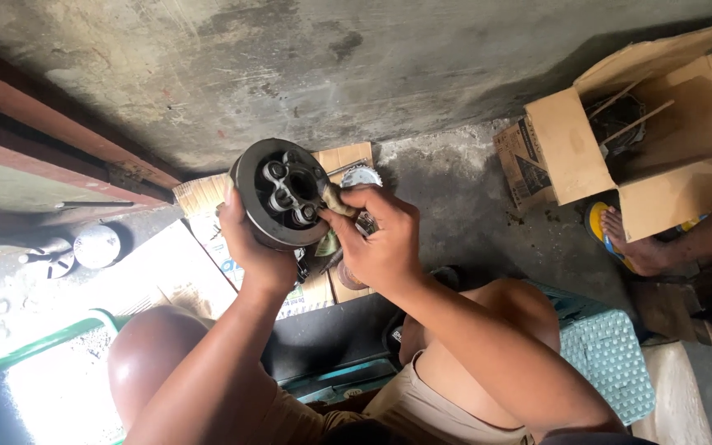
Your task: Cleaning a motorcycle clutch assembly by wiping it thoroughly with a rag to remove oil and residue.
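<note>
Knees and forearms frame the work: left hand (250, 247) clamps the round drum (280, 193) from below, open face tilted up toward the right; right hand (377, 239), just beside it, pinches a small part (338, 200) at the drum's right rim

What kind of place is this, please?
Probably a small repair workshop on the floor. The left hand holds a round metal machine part, over flattened cardboard on a stained concrete floor, near an open cardboard box.
</note>
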